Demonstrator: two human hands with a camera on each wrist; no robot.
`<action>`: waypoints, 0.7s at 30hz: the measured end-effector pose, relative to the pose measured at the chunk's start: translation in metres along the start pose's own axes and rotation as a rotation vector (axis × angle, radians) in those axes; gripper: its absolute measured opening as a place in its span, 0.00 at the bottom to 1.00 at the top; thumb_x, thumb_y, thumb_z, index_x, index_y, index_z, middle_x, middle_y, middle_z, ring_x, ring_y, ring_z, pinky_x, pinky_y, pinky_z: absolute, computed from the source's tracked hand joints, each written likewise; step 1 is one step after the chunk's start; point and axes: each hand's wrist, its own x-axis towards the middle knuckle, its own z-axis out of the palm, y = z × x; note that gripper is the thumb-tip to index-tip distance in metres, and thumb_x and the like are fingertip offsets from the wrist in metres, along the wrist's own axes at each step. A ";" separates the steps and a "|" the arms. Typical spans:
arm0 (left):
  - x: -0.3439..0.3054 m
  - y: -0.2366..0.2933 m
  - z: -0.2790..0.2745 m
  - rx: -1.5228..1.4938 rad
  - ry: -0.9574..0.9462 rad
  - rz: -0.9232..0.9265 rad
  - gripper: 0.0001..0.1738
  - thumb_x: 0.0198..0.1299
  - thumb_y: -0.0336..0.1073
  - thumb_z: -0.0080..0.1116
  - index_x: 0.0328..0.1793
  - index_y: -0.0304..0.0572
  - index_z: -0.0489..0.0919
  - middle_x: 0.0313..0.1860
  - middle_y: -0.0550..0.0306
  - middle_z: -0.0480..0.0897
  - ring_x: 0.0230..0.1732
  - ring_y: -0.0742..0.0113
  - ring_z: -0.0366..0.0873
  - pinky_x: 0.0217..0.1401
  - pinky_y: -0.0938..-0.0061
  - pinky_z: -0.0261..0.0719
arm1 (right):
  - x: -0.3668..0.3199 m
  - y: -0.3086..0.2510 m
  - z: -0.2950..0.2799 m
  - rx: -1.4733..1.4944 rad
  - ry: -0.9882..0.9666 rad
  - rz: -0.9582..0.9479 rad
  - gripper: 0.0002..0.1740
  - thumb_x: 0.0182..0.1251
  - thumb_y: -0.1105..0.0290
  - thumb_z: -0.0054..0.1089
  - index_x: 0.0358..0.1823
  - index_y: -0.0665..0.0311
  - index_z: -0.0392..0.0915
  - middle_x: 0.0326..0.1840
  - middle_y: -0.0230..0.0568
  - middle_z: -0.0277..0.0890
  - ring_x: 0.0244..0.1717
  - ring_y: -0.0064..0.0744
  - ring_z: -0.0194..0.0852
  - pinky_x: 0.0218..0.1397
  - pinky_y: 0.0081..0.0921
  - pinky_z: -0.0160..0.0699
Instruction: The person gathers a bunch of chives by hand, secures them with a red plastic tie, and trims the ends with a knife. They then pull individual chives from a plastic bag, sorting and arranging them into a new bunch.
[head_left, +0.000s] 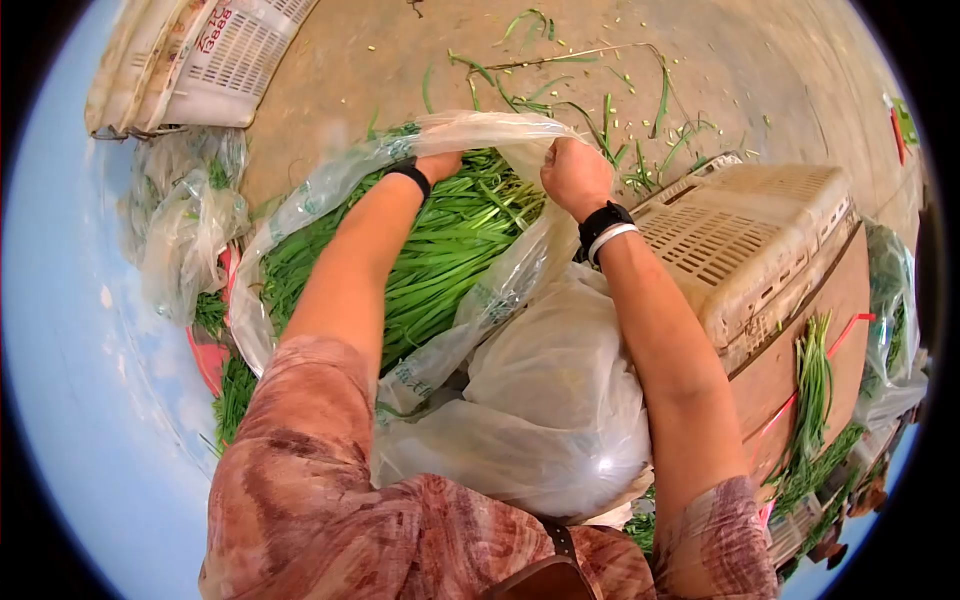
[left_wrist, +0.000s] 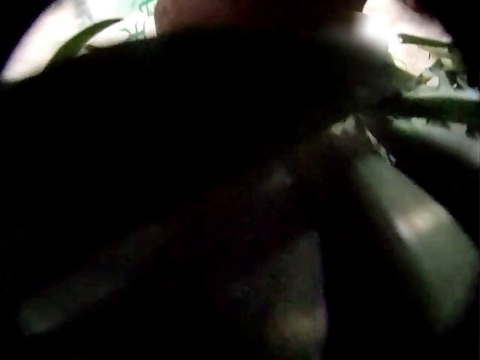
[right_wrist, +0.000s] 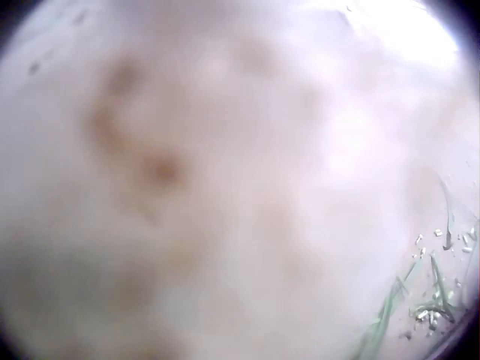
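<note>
A clear plastic bag (head_left: 318, 192) with green print lies wide at the mouth, full of long green chives (head_left: 440, 270). Inside its far side, my left hand (head_left: 438, 165) reaches in against the leaves, its fingers hidden under the plastic rim. The left wrist view is mostly dark, with a few leaves (left_wrist: 439, 105) close to the camera. My right hand (head_left: 578, 178) grips the bag's rim at the far right, fingers curled over the plastic. Blurred pale material fills most of the right wrist view.
A knotted white bag (head_left: 560, 390) bulges against my body. Right of it stands an upturned beige crate (head_left: 760, 240), with a bunch of chives (head_left: 815, 385) beyond. Stacked white crates (head_left: 215, 60) are at upper left. Leaf scraps (head_left: 660, 100) litter the floor.
</note>
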 end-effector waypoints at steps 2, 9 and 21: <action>-0.010 -0.002 -0.024 -0.090 -0.042 0.060 0.27 0.44 0.36 0.61 0.53 0.36 0.72 0.49 0.41 0.77 0.50 0.41 0.74 0.56 0.57 0.71 | -0.003 0.003 -0.006 0.025 -0.028 0.029 0.10 0.55 0.68 0.55 0.35 0.64 0.81 0.37 0.53 0.81 0.42 0.53 0.80 0.46 0.43 0.78; -0.071 -0.025 -0.055 -0.285 0.148 0.272 0.36 0.44 0.36 0.63 0.63 0.37 0.69 0.48 0.39 0.80 0.49 0.43 0.77 0.54 0.62 0.75 | -0.010 -0.002 -0.021 0.128 -0.050 0.064 0.10 0.56 0.68 0.55 0.36 0.63 0.82 0.40 0.55 0.80 0.43 0.53 0.79 0.48 0.43 0.78; -0.105 -0.036 -0.115 -0.853 0.021 0.081 0.33 0.37 0.26 0.63 0.57 0.35 0.75 0.44 0.54 0.82 0.43 0.66 0.76 0.56 0.76 0.72 | -0.047 -0.026 -0.060 0.096 0.020 -0.371 0.12 0.52 0.71 0.57 0.38 0.70 0.78 0.38 0.60 0.78 0.43 0.57 0.77 0.48 0.44 0.76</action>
